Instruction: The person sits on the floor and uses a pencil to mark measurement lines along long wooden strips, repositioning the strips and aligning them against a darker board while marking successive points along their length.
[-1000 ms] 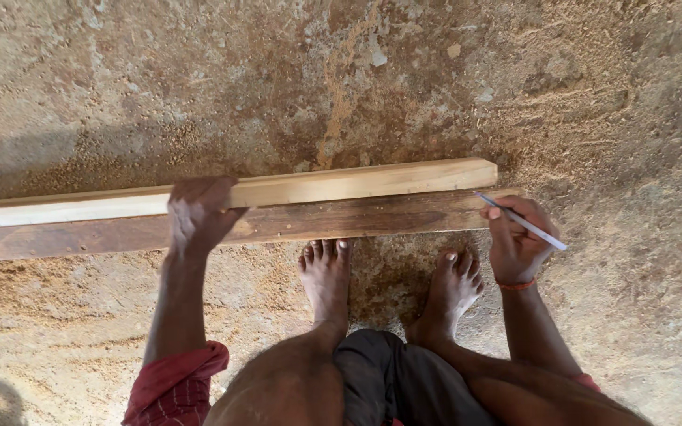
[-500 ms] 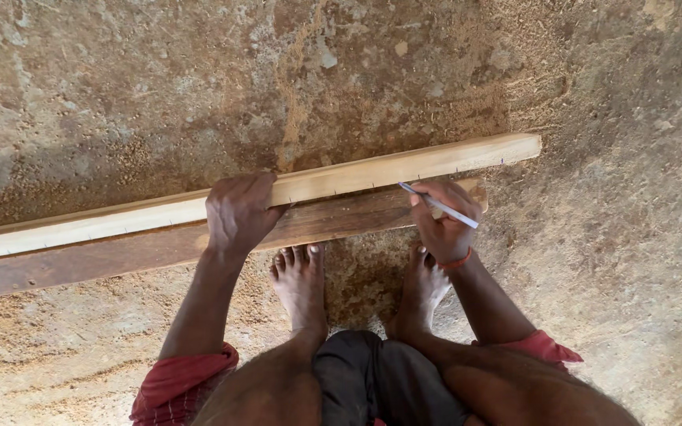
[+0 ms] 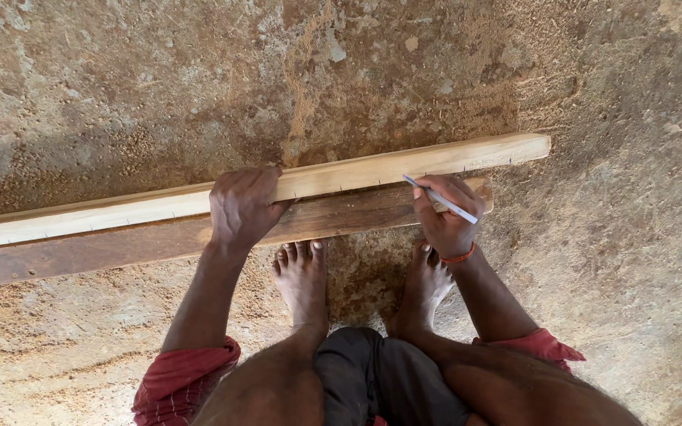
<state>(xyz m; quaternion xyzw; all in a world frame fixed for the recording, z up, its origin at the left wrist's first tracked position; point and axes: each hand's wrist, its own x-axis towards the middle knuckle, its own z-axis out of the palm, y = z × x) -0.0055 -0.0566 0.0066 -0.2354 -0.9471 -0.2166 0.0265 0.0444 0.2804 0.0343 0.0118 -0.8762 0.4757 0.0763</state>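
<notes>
Dark brown wooden plank [image 3: 104, 256]: lies flat on the sawdust-strewn earthen floor [image 3: 120, 95], running from the left edge toward the right.

Pale, long wooden batten [image 3: 120, 213]: rests along the plank's far edge, touching it; small tick marks show along its near edge toward the right end.

Left hand [image 3: 242, 209]: palm down, fingers spread and pressed over batten and plank together, pinning them.

Bare feet [image 3: 305, 276]: just behind the plank, between the two arms.

Right hand [image 3: 447, 217]: fingers pinched around a slim white pen [image 3: 440, 199], tip at the batten's near edge. Compared with half a second ago the tip sits closer against the wood, so another mark appears to be in hand.
</notes>
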